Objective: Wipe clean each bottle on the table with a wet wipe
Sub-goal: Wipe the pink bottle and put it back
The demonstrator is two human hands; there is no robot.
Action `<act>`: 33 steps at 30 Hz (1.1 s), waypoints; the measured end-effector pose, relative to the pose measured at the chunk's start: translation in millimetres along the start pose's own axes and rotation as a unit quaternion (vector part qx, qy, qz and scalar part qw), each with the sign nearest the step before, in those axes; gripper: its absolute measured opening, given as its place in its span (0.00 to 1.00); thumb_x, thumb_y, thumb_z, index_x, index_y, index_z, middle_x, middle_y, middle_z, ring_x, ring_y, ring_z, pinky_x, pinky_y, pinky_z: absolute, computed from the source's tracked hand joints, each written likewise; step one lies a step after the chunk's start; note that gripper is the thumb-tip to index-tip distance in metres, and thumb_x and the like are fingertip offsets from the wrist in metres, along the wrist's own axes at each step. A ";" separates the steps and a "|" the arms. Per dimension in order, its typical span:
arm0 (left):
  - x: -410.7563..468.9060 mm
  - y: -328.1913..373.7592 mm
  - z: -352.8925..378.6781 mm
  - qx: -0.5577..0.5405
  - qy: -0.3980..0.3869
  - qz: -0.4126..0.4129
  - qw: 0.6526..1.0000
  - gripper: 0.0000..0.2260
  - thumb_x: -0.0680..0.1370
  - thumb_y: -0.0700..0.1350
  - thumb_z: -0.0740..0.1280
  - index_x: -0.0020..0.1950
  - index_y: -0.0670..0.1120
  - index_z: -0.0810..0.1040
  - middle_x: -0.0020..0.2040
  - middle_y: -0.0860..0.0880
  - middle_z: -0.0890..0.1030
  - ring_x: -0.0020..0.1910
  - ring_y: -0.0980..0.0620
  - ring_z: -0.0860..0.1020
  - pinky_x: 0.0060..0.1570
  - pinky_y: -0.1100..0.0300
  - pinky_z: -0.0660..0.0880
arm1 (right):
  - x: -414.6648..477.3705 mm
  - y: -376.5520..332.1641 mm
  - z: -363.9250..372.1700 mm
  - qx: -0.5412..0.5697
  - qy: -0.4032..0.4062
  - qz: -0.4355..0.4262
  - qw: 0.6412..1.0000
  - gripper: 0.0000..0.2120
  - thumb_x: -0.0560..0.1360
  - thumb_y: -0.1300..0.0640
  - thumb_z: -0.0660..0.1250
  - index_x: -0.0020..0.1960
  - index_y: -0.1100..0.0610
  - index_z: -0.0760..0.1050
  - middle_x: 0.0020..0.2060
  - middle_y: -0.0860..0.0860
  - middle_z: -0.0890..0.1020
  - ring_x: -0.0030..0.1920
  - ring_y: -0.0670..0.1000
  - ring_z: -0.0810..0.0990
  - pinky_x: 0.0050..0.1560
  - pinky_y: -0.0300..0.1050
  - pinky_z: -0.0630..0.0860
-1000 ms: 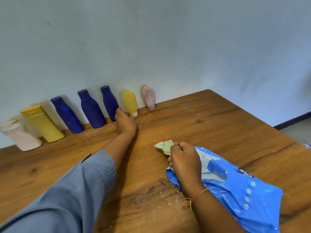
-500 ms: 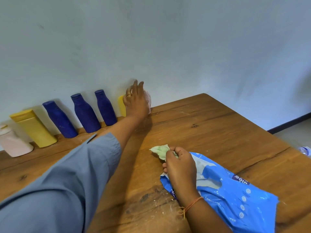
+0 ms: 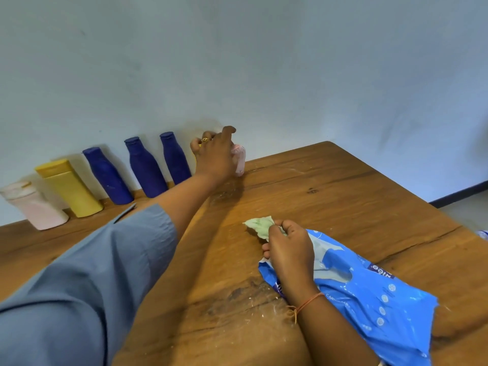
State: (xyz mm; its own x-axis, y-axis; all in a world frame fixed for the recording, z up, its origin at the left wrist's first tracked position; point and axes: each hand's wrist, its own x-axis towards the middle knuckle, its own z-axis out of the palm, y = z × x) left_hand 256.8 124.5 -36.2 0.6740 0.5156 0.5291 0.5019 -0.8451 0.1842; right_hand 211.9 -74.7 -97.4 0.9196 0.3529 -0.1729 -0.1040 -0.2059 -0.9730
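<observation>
Bottles line the wall at the back of the wooden table [image 3: 330, 196]. My left hand [image 3: 215, 154] is closed around the small pink ribbed bottle [image 3: 239, 161] at the row's right end, which still touches the table. It hides the small yellow bottle beside it. Left of that stand three dark blue bottles [image 3: 144, 167], a large yellow bottle [image 3: 70, 188] and a pale pink bottle [image 3: 35, 206]. My right hand [image 3: 287, 249] pinches a crumpled greenish wet wipe [image 3: 257, 224] and rests on the blue wipe packet [image 3: 369, 294].
The blue-grey wall rises straight behind the bottles. The table's right corner and edge fall away to the floor at the right. White crumbs and scuffs mark the wood near my right wrist.
My left hand moved from the table in front of the yellow bottle up and right, then closed around the pink ribbed bottle. My right hand stayed on the packet with the wipe.
</observation>
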 end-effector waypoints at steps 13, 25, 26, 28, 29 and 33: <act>-188.7 -31.4 -166.3 -0.370 -0.116 -0.139 0.911 0.31 0.71 0.38 0.71 0.68 0.53 0.60 0.48 0.50 0.80 0.51 0.56 0.79 0.53 0.59 0.76 | -34.6 -19.2 -5.1 0.011 -0.018 -0.176 0.984 0.09 0.74 0.65 0.60 0.40 0.55 0.76 0.34 0.47 0.77 0.37 0.48 0.74 0.36 0.37 0.69; -248.2 -49.4 -245.4 -0.436 -0.226 -0.215 0.844 0.33 0.70 0.35 0.72 0.67 0.55 0.61 0.42 0.50 0.83 0.43 0.55 0.82 0.46 0.59 0.78 | -174.9 -39.5 8.5 -0.083 -0.486 -0.090 0.866 0.11 0.76 0.48 0.63 0.56 0.50 0.75 0.50 0.47 0.82 0.50 0.46 0.80 0.53 0.42 0.76; -252.1 -47.9 -248.9 -0.443 -0.229 -0.210 0.841 0.33 0.70 0.35 0.71 0.67 0.55 0.61 0.42 0.50 0.83 0.44 0.55 0.82 0.46 0.59 0.78 | -181.2 -38.4 9.0 -0.068 -0.499 -0.084 0.860 0.10 0.76 0.48 0.63 0.56 0.49 0.74 0.50 0.47 0.82 0.51 0.46 0.80 0.53 0.41 0.76; -259.9 -44.9 -254.1 -0.455 -0.223 -0.207 0.837 0.32 0.70 0.36 0.71 0.68 0.54 0.61 0.44 0.50 0.83 0.46 0.54 0.82 0.48 0.58 0.78 | -192.4 -37.2 9.5 -0.031 -0.504 -0.076 0.860 0.07 0.76 0.52 0.64 0.54 0.48 0.74 0.50 0.48 0.82 0.50 0.46 0.81 0.51 0.40 0.77; -263.9 -44.1 -255.7 -0.462 -0.213 -0.210 0.835 0.32 0.70 0.39 0.72 0.68 0.54 0.61 0.46 0.50 0.83 0.48 0.53 0.82 0.50 0.57 0.78 | -195.5 -35.8 9.9 -0.019 -0.496 -0.078 0.865 0.07 0.76 0.53 0.65 0.53 0.49 0.74 0.50 0.49 0.82 0.50 0.47 0.81 0.51 0.44 0.77; -290.0 -42.9 -257.4 -0.486 -0.155 -0.233 0.828 0.40 0.59 0.58 0.77 0.67 0.58 0.60 0.62 0.52 0.74 0.59 0.55 0.74 0.58 0.56 0.75 | -201.7 -29.7 11.5 0.037 -0.463 -0.044 0.884 0.10 0.75 0.54 0.65 0.56 0.55 0.76 0.50 0.56 0.83 0.52 0.57 0.81 0.54 0.55 0.76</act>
State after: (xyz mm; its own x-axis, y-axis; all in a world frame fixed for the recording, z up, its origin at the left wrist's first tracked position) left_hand -99.7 -25.1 15.7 0.7120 0.7022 0.0036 0.1748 -0.1822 0.9676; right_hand 25.2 -129.3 -35.4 0.2240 0.9680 -0.1134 -0.1038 -0.0920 -0.9903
